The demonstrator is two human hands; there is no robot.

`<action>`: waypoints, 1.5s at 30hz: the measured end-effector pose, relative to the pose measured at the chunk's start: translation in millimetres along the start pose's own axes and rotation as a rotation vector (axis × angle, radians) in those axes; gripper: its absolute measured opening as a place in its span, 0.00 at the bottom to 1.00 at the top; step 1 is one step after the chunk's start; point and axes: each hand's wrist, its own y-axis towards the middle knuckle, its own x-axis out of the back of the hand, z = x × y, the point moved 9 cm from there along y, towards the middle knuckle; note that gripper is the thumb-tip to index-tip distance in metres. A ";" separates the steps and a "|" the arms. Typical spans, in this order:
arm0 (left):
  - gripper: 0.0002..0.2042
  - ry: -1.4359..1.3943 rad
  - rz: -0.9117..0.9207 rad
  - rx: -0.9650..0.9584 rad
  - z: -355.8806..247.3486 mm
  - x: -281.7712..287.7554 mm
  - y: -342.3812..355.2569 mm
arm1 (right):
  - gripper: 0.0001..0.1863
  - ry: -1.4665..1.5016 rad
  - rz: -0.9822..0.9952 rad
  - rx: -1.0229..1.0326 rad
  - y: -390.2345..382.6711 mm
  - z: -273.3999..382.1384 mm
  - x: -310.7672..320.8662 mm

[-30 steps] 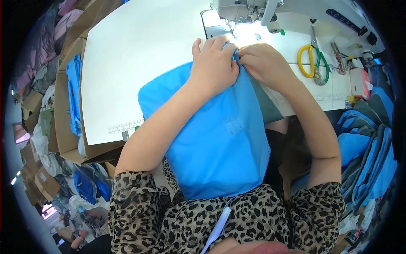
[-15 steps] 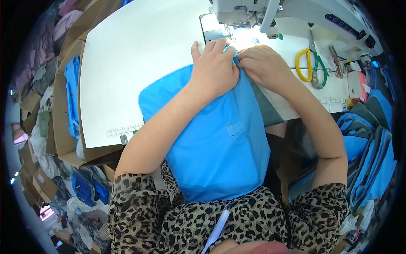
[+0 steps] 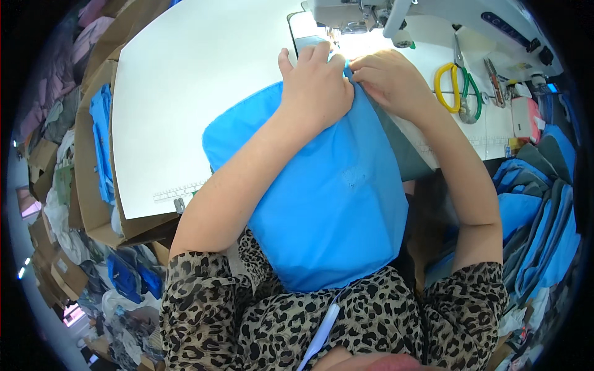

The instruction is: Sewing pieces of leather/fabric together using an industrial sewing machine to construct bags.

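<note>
A blue fabric piece (image 3: 315, 204) with a small stitched patch drapes from the sewing machine (image 3: 356, 13) down to my lap. Dark grey fabric (image 3: 401, 148) shows beneath its right side. My left hand (image 3: 317, 89) lies over the far end of the blue cloth, thumb side against its edge, little finger raised. Close beside it, my right hand (image 3: 393, 83) pinches the same edge with bent fingers. Both hands are just in front of the lit needle area. What lies under the left fingertips is hidden.
Scissors (image 3: 459, 93) with yellow and green handles lie right of my right hand, near small snips (image 3: 494, 81) and a pink-and-white box (image 3: 526, 119). Blue and grey pieces (image 3: 541, 229) hang at the right. A cardboard box (image 3: 93, 213) stands against the white table's (image 3: 179, 105) left edge.
Both hands have moved slightly farther toward the machine with the cloth. The blue piece's near right side has swung right, and more grey fabric shows. The view has shifted a little.
</note>
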 end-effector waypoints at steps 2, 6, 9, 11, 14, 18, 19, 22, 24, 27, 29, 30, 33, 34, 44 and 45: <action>0.15 -0.004 -0.066 -0.028 -1.6 2.0 -0.1 | 0.06 -0.012 -0.026 0.026 0.3 -0.4 1.6; 0.16 -0.010 0.068 0.019 -0.5 -2.5 -0.5 | 0.06 -0.004 -0.031 -0.019 -3.6 -5.2 -1.0; 0.16 -0.049 0.001 0.024 3.1 -0.6 -4.2 | 0.05 0.016 -0.071 0.006 -5.2 -3.5 -0.2; 0.17 -0.034 0.001 0.023 2.5 -0.2 -4.6 | 0.05 0.011 -0.075 0.008 -4.5 -2.4 -1.9; 0.16 -0.036 -0.057 0.000 0.6 2.4 -6.1 | 0.05 -0.033 -0.045 -0.023 -5.5 -3.7 -5.0; 0.18 -0.051 0.023 0.020 1.9 -3.5 -4.0 | 0.06 -0.047 -0.029 -0.053 -7.8 -3.1 -4.2; 0.18 -0.053 0.035 0.027 2.2 -3.9 -4.6 | 0.06 -0.043 -0.042 -0.045 -8.6 -1.6 -3.3; 0.17 -0.069 0.017 0.013 1.6 -1.2 -3.5 | 0.06 -0.056 -0.048 -0.048 -8.0 -1.7 -3.0; 0.17 -0.051 0.029 0.022 0.8 -2.5 -1.9 | 0.06 -0.072 -0.038 -0.067 -8.5 -4.5 -3.6; 0.17 -0.015 0.029 0.020 -0.3 -5.8 1.1 | 0.05 -0.086 -0.030 -0.046 -8.9 -10.9 -4.0; 0.18 0.019 0.012 0.011 1.4 -6.0 3.1 | 0.04 -0.079 -0.073 -0.006 -6.8 -10.0 -0.7; 0.18 0.013 0.016 0.002 0.1 -7.2 1.5 | 0.04 -0.084 -0.070 -0.017 -9.1 -10.4 -1.0; 0.18 0.011 0.045 -0.001 -2.0 -6.9 -2.5 | 0.03 -0.080 -0.081 -0.018 -12.9 -9.2 -4.3; 0.18 0.013 0.049 0.001 -2.3 -7.0 -3.7 | 0.03 -0.080 -0.084 -0.025 -13.4 -8.3 -4.2; 0.16 0.002 -0.030 -0.021 -3.4 -1.6 -2.5 | 0.09 -0.039 0.062 -0.147 -12.5 -16.7 -11.8; 0.16 0.002 -0.033 -0.018 -2.6 -0.7 -2.5 | 0.09 -0.040 0.063 -0.143 -11.8 -16.0 -11.4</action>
